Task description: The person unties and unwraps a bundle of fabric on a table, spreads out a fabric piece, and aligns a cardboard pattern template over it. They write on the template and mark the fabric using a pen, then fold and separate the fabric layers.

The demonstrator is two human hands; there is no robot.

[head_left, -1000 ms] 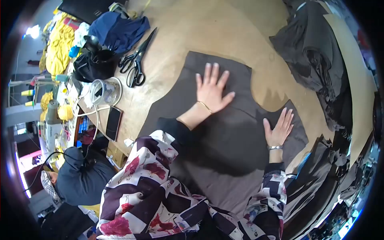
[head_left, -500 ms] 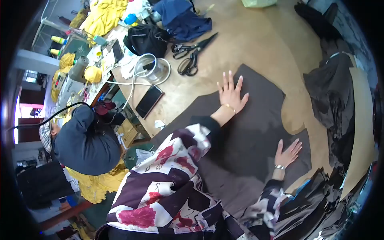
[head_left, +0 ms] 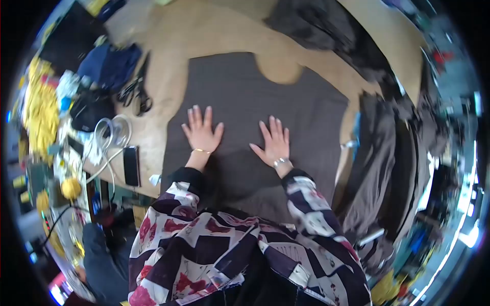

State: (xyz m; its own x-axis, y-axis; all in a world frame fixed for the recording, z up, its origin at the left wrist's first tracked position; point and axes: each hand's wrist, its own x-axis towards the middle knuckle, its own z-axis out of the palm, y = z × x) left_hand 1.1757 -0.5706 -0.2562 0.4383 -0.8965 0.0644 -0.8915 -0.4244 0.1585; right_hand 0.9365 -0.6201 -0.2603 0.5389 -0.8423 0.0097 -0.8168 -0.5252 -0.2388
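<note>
Lying flat across the middle of the pale tan bench [head_left: 219, 30], as we see it from the head view, is a broad, dark brown woven cloth panel [head_left: 235, 92] with a rounded notch scooped out of its far edge, right of the middle, and its near part running in under the person's sleeves. We see the left hand [head_left: 204, 135] palm down on the left part of the panel, its fingers [head_left: 198, 118] outstretched and fanned apart, grasping nothing, with a thin gold-coloured bracelet [head_left: 202, 151] at the wrist. Nearer the panel's middle we find the right hand [head_left: 276, 146], also palm down, its fingers [head_left: 273, 129] straightened and holding nothing, above a silver-coloured bracelet [head_left: 281, 162]. To the left of the panel, well apart from the hands, we make out blurred black-handled scissors [head_left: 137, 94], a clear round plastic tub [head_left: 120, 131] and, near the bench's edge, a black rectangular phone [head_left: 131, 166]. Farther out lie a crumpled navy blue cloth [head_left: 109, 65], a black fabric bag [head_left: 93, 109] and a long yellow cloth heap [head_left: 43, 112]. On the right we see folded dark brown cloth [head_left: 375, 163] beside the panel, with more bunched dark cloth [head_left: 314, 25] beyond the panel's far edge. At the lower left we can see part of a co-worker in a dark top [head_left: 104, 268].
</note>
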